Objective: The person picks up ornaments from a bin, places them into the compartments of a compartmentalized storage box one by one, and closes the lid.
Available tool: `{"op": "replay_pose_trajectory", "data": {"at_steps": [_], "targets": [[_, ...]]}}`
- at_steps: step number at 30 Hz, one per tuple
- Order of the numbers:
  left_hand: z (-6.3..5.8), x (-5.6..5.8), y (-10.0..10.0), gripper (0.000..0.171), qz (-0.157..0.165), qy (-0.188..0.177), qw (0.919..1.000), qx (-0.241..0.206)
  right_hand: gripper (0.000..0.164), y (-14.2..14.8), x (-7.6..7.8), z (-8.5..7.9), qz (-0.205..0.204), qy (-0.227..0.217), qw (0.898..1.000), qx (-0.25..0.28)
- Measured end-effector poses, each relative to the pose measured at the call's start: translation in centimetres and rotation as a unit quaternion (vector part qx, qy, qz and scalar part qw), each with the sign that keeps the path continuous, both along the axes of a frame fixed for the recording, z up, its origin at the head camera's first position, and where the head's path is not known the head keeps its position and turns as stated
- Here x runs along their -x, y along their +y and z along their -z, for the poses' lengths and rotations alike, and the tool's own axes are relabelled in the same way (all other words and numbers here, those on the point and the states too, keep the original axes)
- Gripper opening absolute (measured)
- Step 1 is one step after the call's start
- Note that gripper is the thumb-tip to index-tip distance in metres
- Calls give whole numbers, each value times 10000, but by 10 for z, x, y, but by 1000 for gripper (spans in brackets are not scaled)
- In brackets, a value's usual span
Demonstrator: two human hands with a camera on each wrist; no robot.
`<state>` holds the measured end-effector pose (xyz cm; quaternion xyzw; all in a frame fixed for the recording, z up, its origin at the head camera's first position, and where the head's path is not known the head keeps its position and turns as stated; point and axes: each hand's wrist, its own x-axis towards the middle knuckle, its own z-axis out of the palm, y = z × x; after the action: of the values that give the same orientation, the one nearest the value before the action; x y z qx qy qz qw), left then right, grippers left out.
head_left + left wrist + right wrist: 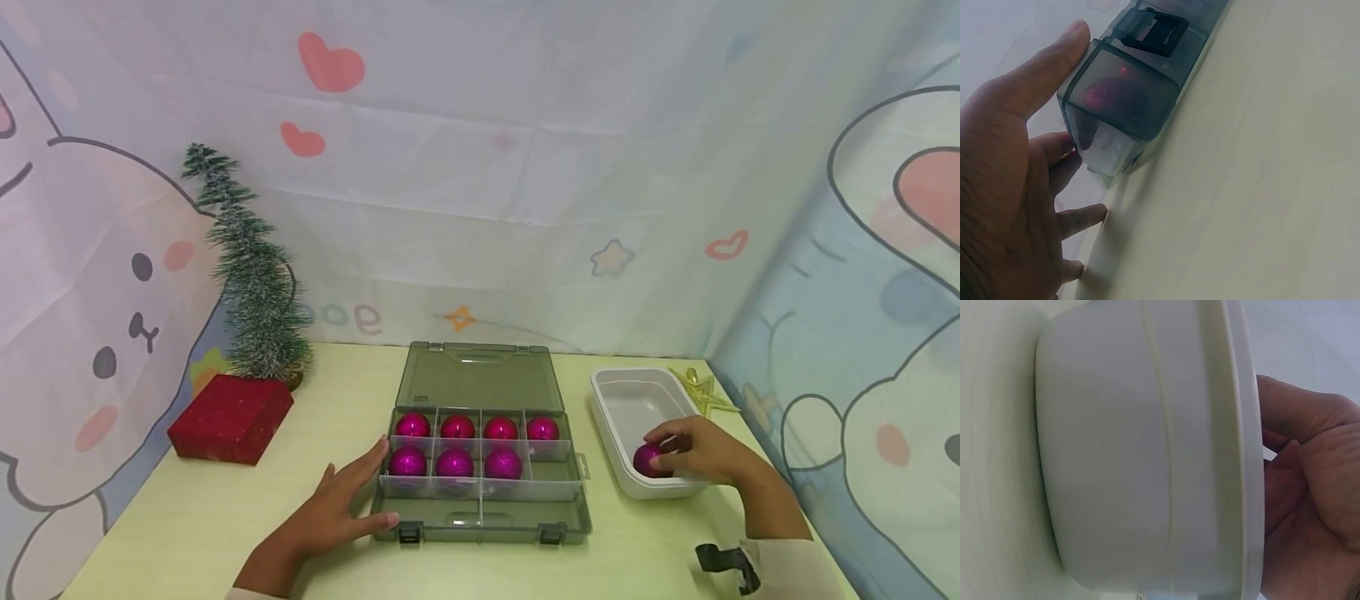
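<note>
A green see-through divided box [459, 507] lies with its lid [480, 379] folded back. Shiny pink and red balls [412, 426] fill its back row; three glittery purple balls [454, 462] sit in the middle row, whose right cell holds none. My left hand [330, 504], fingers spread, touches the box's left side, thumb at the front corner, as the box wall [1122, 94] in the left wrist view shows. Over the white tub [611, 433], my right hand [701, 454] pinches a purple ball [649, 461] inside the near end. The tub's wall [1116, 456] hides those fingertips in the right wrist view.
At the back left, a small frosted Christmas tree [258, 292] stands behind a dark red box [231, 418]. A gold star [701, 390] lies beyond the tub's right side. Printed cloth [480, 167] hangs behind and along both sides of the pale table [337, 392].
</note>
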<state>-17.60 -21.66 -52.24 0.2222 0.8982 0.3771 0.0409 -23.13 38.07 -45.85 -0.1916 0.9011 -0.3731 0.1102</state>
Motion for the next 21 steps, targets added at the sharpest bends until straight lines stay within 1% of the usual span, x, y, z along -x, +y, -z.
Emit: {"op": "replay_pose_trajectory", "data": {"at_steps": [4, 8, 12, 14, 21], "targets": [[0, 0, 1, 102, -26, -16, 10000, -7, 32, 1, -2, -3, 111, 161, 9996, 194], [0, 0, 1, 102, -26, -49, 10000, -60, 33, 1, -6, -7, 248, 546, 9977, 320], [0, 0, 1, 102, -25, -68, 9999, -69, 36, 1, -9, -8, 312, 828, 9939, 657], [1, 0, 1, 102, -27, -66, 10000, -49, 39, 1, -11, -7, 244, 877, 9924, 827], [3, 1, 0, 102, -4, -20, 10000, -63, 44, 1, -16, -7, -54, 686, 9911, 1138]]}}
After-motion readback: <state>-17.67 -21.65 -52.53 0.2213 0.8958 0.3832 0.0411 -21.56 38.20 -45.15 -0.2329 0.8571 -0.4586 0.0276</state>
